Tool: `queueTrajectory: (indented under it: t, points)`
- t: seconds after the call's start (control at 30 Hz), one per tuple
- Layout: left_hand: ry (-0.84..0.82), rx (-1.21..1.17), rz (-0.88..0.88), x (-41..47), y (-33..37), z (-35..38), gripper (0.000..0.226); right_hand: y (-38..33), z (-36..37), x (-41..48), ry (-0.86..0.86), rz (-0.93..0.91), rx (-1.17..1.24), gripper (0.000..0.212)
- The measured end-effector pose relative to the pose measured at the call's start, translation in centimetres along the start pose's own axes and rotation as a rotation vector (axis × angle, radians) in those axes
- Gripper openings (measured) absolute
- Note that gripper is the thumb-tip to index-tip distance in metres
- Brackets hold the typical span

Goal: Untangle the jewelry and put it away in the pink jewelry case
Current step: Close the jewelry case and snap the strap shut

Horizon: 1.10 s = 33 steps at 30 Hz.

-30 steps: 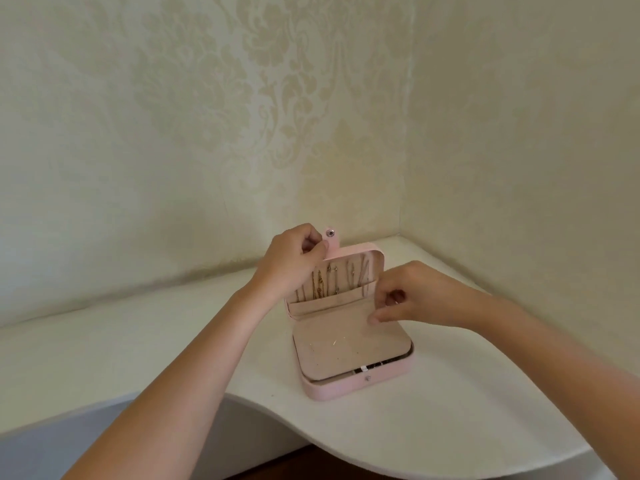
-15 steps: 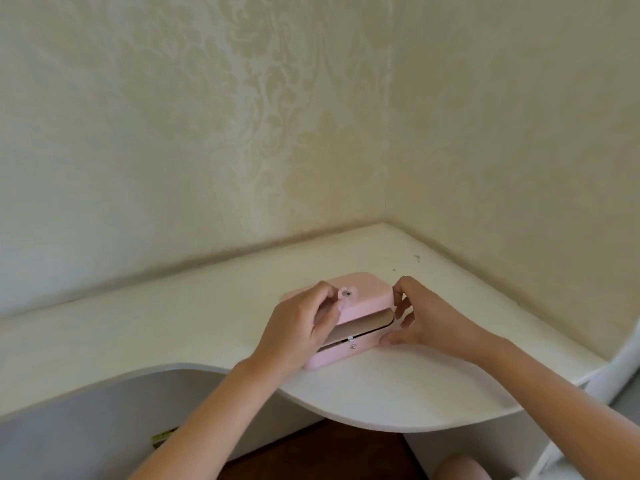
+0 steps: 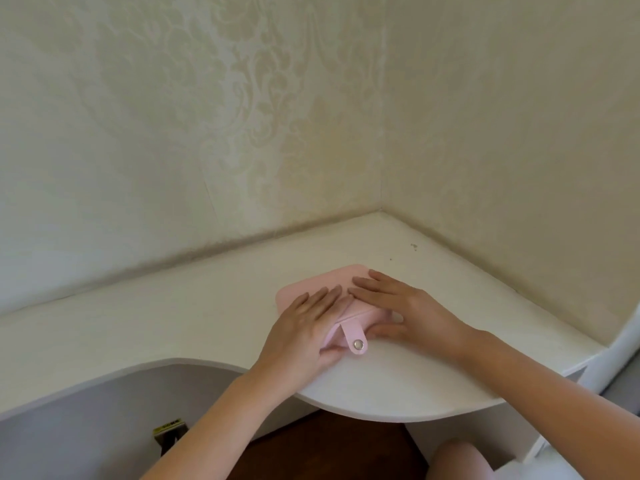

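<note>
The pink jewelry case (image 3: 325, 280) lies closed on the white corner desk (image 3: 173, 317). Its strap with a metal snap (image 3: 359, 344) hangs loose over the front edge, unfastened. My left hand (image 3: 304, 330) presses flat on the left part of the lid, fingers straight, thumb at the case's front. My right hand (image 3: 398, 306) presses flat on the right part of the lid, fingers straight, thumb along the front side. No jewelry is visible; the inside of the case is hidden.
Patterned cream walls (image 3: 242, 116) meet in a corner behind the desk. The desk's curved front edge (image 3: 381, 407) lies just below my hands. Beneath it are a dark wooden floor (image 3: 329, 441) and my knee (image 3: 453, 455).
The lid stood open showing jewelry one second ago. It came down over the base, and both hands now lie flat on top of the closed case.
</note>
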<state>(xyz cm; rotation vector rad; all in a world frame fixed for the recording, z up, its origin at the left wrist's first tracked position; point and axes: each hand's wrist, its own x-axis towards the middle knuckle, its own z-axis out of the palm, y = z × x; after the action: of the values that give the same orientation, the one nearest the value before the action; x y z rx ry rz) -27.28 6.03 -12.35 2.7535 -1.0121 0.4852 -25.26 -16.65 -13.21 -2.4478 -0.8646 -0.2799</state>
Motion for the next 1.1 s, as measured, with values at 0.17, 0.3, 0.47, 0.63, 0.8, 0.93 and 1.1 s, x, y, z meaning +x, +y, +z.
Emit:
queueTrajectory:
  t: [0.17, 0.3, 0.47, 0.63, 0.8, 0.93, 1.1]
  points:
    - [-0.339, -0.365, -0.160, 0.9, -0.6, -2.7, 0.095, 0.1, 0.0, 0.1, -0.014, 0.029, 0.070, 0.066]
    - [-0.509, -0.161, -0.336, 3.6, -0.4, -3.1, 0.113, 0.3, 0.2, -0.1, -0.004, 0.039, 0.077, 0.072]
    - [-0.643, 0.002, -0.442, 6.0, 0.5, -2.2, 0.136, 0.7, 0.2, -0.2, 0.000, 0.032, 0.090, 0.076]
    - [-0.588, 0.101, -0.439, 6.0, 1.2, -1.5, 0.133, 0.9, 0.5, -0.3, 0.040, 0.015, 0.093, 0.074]
    - [-0.589, 0.108, -0.419, 5.6, 1.2, -1.6, 0.128, 0.8, 0.5, -0.4, 0.060, 0.011, 0.125, 0.073]
    - [-0.563, 0.112, -0.415, 5.6, 1.4, -1.5, 0.125, 0.6, 0.5, -0.5, 0.073, 0.014, 0.133, 0.073]
    - [-0.603, 0.049, -0.413, 5.6, 0.7, -2.4, 0.129, 0.3, 0.3, -0.5, 0.082, 0.042, 0.126, 0.072]
